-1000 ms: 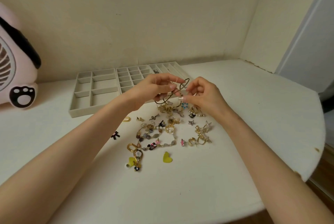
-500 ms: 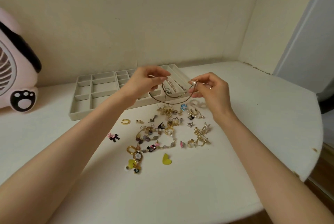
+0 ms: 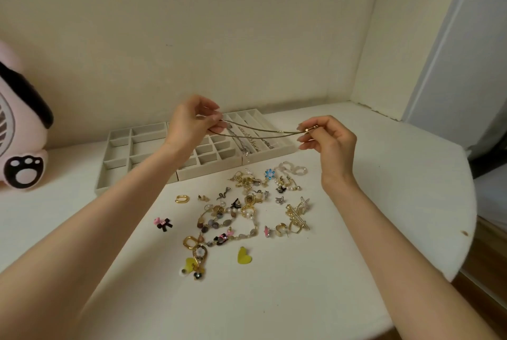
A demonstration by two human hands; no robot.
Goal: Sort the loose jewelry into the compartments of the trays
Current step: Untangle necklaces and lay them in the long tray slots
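Both hands hold a thin gold necklace point(image 3: 258, 131) stretched above the trays point(image 3: 153, 145): left hand point(image 3: 192, 123) pinches one end, right hand point(image 3: 326, 136) the clasp.

We can read no text, label, brand or number on the trays point(image 3: 274, 154), the jewelry point(image 3: 227, 221) or the table point(image 3: 301, 298); the only sign is a black paw print point(image 3: 23, 172) on the pink fan point(image 3: 16, 145).
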